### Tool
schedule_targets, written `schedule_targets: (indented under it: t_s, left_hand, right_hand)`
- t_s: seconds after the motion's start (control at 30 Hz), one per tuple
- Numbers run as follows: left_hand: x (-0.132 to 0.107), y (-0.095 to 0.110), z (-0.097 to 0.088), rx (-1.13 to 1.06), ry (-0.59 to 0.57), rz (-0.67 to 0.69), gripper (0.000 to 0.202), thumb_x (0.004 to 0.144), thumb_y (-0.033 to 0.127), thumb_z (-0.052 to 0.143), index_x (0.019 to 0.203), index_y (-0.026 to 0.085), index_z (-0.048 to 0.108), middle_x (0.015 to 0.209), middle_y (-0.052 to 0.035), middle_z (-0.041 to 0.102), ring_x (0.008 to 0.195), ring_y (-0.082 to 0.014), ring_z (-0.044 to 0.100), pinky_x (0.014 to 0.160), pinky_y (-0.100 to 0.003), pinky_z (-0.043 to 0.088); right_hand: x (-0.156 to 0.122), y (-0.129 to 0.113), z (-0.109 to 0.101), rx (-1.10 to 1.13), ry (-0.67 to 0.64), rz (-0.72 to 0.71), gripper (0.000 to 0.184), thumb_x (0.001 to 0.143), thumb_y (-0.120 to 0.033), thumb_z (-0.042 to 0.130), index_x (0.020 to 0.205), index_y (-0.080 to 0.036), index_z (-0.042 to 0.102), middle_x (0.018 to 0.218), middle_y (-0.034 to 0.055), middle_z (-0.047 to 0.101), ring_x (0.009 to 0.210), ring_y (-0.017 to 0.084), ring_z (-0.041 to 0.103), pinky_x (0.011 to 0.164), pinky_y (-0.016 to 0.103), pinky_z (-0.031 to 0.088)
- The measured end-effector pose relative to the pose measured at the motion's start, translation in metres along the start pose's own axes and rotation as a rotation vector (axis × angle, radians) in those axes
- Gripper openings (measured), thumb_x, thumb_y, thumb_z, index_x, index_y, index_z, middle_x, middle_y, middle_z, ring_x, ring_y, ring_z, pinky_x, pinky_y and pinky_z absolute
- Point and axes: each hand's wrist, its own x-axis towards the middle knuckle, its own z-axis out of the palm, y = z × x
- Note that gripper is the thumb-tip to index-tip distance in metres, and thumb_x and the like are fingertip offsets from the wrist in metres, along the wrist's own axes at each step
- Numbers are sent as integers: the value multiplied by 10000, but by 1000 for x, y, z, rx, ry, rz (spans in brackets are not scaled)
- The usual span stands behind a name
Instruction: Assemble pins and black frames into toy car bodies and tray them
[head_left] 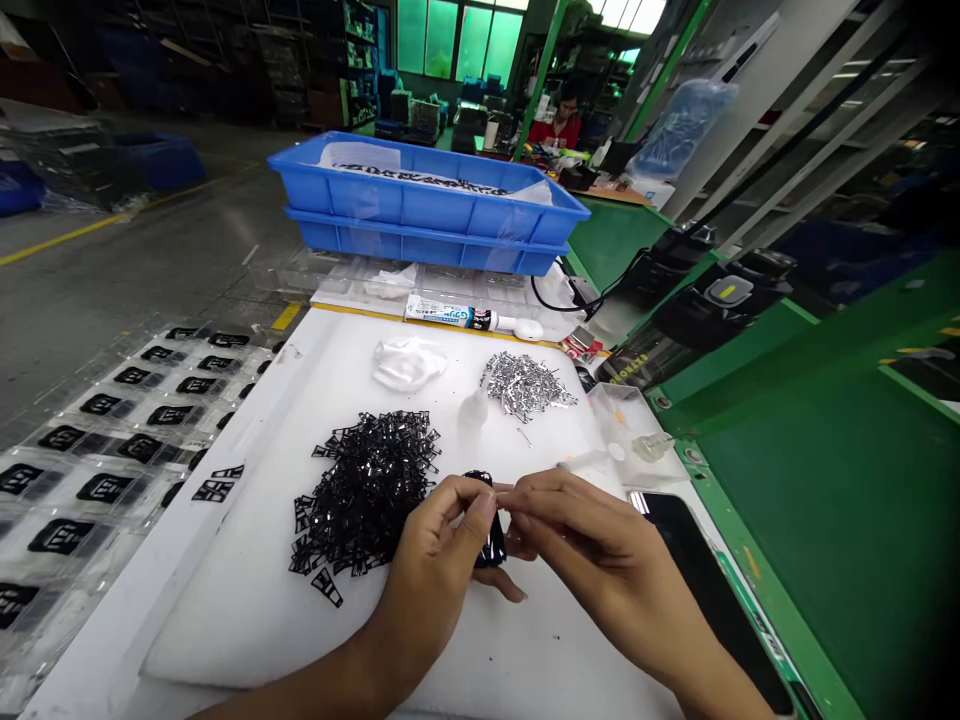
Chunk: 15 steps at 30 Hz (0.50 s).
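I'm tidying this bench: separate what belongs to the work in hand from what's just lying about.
Likely in the work: black piece in left hand; pile of black frames; pile of silver pieces.
Apparently lying about: black tablet; red packet; crumpled white bundle.

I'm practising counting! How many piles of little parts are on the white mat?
2. The black pile is beside the left hand; the silver pile is farther back, to the right. Any behind the left hand would be hidden.

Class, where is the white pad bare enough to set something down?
The pad is bare at near left, between black pile and left arm, and, specks aside, between left arm and right arm. Crowded: the middle, with black pile, left hand and right hand.
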Motion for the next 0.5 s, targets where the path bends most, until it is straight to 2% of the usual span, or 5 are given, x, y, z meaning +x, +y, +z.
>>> schedule_targets:
  t_s: [0.1,0.2,0.33,0.4,0.5]
  left_hand:
    - [1,1,0,23,-1,-22,210,943,362,593,920,155,615,895,-51,615,860,-195,645,597,-299,607]
    - [0,0,0,78,33,-7,204,940,352,598,922,151,633,1062,-86,629,850,-183,649,586,-286,603]
    - [-1,-4,1,131,44,11,216,957,370,567,964,166,636,1182,-99,620,869,-188,686,599,-268,603]
    - [-2,-6,1,104,46,-8,258,973,396,529,1116,193,600,1165,-108,633,839,-205,718,581,-278,603]
    - [-3,-8,1,42,12,-91,472,986,402,488,1416,261,353,1076,-108,663,669,-208,735,494,-283,572]
  right_hand:
    - [-3,11,4,147,64,130,178,930,-270,641,1085,-291,726,914,31,684,778,145,676,685,246,590]
    - [-9,14,6,270,152,286,180,864,-321,730,1031,-253,717,841,28,711,716,157,692,667,248,604]
    - [-13,14,6,259,201,343,162,850,-374,737,904,-221,729,775,30,704,656,153,669,615,227,586]
    - [-14,14,7,203,261,341,157,861,-379,723,920,-233,728,843,36,711,712,162,677,663,240,592]
    - [-13,15,12,136,332,286,133,880,-377,698,924,-252,699,1023,43,685,915,189,675,797,272,596]
